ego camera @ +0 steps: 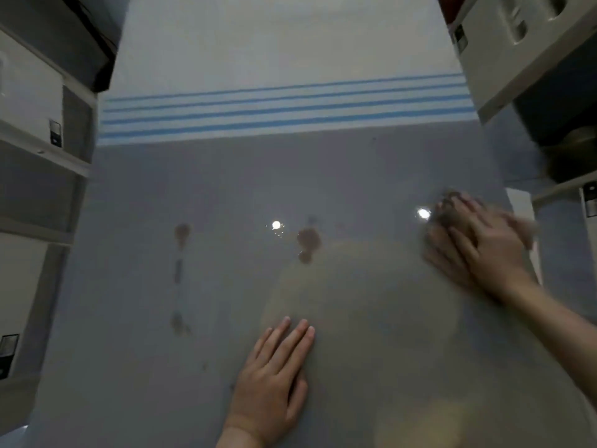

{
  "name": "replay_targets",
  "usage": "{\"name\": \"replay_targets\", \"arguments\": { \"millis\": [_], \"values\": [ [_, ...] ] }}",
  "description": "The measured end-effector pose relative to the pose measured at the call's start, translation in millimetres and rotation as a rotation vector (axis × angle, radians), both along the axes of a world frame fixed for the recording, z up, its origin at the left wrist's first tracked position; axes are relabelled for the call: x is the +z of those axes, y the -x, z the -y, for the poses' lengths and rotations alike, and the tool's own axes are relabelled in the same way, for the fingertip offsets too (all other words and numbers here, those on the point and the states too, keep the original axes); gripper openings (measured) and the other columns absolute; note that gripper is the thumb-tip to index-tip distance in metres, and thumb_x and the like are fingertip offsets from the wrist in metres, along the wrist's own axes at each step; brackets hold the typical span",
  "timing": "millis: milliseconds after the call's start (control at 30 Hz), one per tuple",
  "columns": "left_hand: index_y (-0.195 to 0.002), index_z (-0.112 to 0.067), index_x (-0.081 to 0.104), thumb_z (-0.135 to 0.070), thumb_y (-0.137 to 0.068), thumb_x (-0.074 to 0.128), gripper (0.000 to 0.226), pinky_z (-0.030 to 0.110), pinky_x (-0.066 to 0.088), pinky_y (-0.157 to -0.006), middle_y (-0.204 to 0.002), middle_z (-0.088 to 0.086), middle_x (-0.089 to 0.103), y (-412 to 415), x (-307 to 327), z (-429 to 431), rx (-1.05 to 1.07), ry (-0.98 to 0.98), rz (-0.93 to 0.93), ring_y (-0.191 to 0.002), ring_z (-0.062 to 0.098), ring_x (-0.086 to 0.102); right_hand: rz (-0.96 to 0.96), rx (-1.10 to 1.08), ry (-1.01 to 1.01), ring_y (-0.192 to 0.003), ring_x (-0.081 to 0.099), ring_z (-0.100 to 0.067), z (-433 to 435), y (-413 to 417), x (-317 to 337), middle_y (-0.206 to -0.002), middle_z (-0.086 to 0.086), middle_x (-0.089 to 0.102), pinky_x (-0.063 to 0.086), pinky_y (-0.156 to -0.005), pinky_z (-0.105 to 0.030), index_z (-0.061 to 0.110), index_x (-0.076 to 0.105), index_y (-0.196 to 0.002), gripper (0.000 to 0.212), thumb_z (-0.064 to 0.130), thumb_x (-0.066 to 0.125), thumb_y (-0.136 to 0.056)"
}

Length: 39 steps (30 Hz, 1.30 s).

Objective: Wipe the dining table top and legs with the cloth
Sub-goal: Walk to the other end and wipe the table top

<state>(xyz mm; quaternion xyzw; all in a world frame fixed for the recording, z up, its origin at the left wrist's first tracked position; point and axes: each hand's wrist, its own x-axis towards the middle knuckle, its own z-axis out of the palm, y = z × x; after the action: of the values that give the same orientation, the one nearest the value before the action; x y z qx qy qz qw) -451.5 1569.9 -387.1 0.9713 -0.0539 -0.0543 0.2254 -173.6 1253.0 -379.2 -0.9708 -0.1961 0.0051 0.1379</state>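
Note:
A glossy grey dining table top [226,367] fills the view and carries brown stains, one at the centre [308,242] and a streaked line at the left [179,276]. My left hand [274,379] lies flat on the table near the front, fingers straight. At the right edge of the table my right hand [478,244] presses down flat on a brownish cloth [450,205], which shows blurred beyond the fingertips and at the far side of the hand. Most of the cloth is hidden under the hand.
A white cloth with blue stripes [284,111] covers the far half of the table. White chairs stand on the left [35,124] and on the right [523,43]. Two ceiling lights reflect in the table top.

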Motion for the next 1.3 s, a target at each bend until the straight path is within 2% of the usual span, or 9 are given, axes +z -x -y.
{"name": "replay_targets", "arguments": {
  "millis": [133,267,400,567,733,900,1033,1200,1300],
  "values": [
    [-0.139,-0.023,0.043,-0.030,-0.075,0.054,0.066,0.035,0.031,-0.110,-0.149,-0.010,0.038,-1,0,1,-0.004,-0.003,0.042,-0.139,0.017,0.034,0.001,-0.319,-0.035,-0.141,0.032,-0.034,-118,-89,-4,-0.154,-0.011,0.036,0.022,-0.118,-0.044,0.012,0.037,-0.148,0.072,0.051,0.024,-0.088],
    [-0.139,-0.024,0.043,-0.030,-0.075,0.055,0.065,0.036,0.034,-0.107,-0.147,-0.009,0.040,-1,-1,2,-0.004,-0.009,0.052,-0.138,0.016,0.036,0.064,0.215,-0.074,-0.142,0.035,-0.028,-237,29,-17,-0.152,-0.003,0.041,0.021,-0.119,-0.036,0.017,0.045,-0.144,0.054,0.039,0.040,-0.096],
    [-0.138,-0.024,0.045,-0.033,-0.074,0.055,0.065,0.034,0.032,-0.108,-0.147,-0.008,0.041,0,-1,0,-0.025,-0.006,0.050,-0.138,0.015,0.034,-0.017,0.561,-0.038,-0.145,0.030,-0.017,-146,100,-8,-0.154,0.006,0.037,0.026,-0.118,-0.037,0.025,0.043,-0.146,0.048,0.043,0.040,-0.101],
    [-0.135,-0.025,0.050,-0.032,-0.068,0.056,0.067,0.033,0.034,-0.105,-0.144,-0.008,0.045,-1,-6,-1,-0.029,0.019,0.089,-0.135,0.016,0.039,-0.056,-0.066,0.019,-0.144,0.030,-0.023,3,12,5,-0.155,0.000,0.036,0.027,-0.116,-0.043,0.021,0.041,-0.146,0.063,0.055,0.026,-0.096],
    [-0.128,-0.029,0.057,-0.028,-0.078,0.048,0.051,0.030,0.037,-0.101,-0.137,-0.011,0.053,-3,-13,1,-0.005,-0.026,0.164,-0.130,0.013,0.045,0.008,-0.407,-0.015,-0.140,0.032,-0.034,-124,-90,-8,-0.154,-0.011,0.037,0.025,-0.115,-0.045,0.013,0.039,-0.146,0.061,0.045,0.032,-0.094],
    [-0.139,-0.030,0.039,-0.033,-0.099,0.023,0.044,0.026,0.020,-0.112,-0.137,-0.013,0.050,-2,-20,-6,-0.057,-0.227,0.177,-0.135,0.015,0.031,0.093,0.186,-0.089,-0.138,0.041,-0.031,-309,-4,-18,-0.147,-0.006,0.048,0.026,-0.117,-0.038,0.015,0.049,-0.141,0.053,0.037,0.044,-0.094],
    [-0.133,-0.026,0.051,-0.034,-0.098,0.021,0.047,0.028,0.016,-0.113,-0.137,-0.009,0.053,1,-23,-6,-0.061,-0.289,0.203,-0.135,0.018,0.028,-0.020,0.617,-0.089,-0.143,0.034,-0.020,-215,83,-9,-0.152,0.005,0.041,0.024,-0.119,-0.034,0.025,0.045,-0.144,0.048,0.040,0.043,-0.099],
    [-0.133,-0.027,0.051,-0.033,-0.093,0.032,0.044,0.029,0.030,-0.107,-0.137,-0.009,0.053,1,-20,-4,-0.025,-0.142,0.195,-0.133,0.015,0.039,-0.005,0.059,-0.001,-0.142,0.035,-0.022,-33,3,1,-0.154,0.004,0.036,0.026,-0.116,-0.037,0.023,0.042,-0.146,0.058,0.048,0.031,-0.095],
    [-0.131,-0.026,0.053,-0.032,-0.070,0.053,0.062,0.031,0.038,-0.101,-0.137,-0.008,0.052,-1,-12,-3,-0.024,-0.046,0.165,-0.129,0.015,0.045,-0.010,-0.341,-0.012,-0.143,0.029,-0.033,-31,-76,-3,-0.155,-0.011,0.034,0.023,-0.117,-0.045,0.011,0.038,-0.147,0.073,0.052,0.023,-0.088]
  ]
}}
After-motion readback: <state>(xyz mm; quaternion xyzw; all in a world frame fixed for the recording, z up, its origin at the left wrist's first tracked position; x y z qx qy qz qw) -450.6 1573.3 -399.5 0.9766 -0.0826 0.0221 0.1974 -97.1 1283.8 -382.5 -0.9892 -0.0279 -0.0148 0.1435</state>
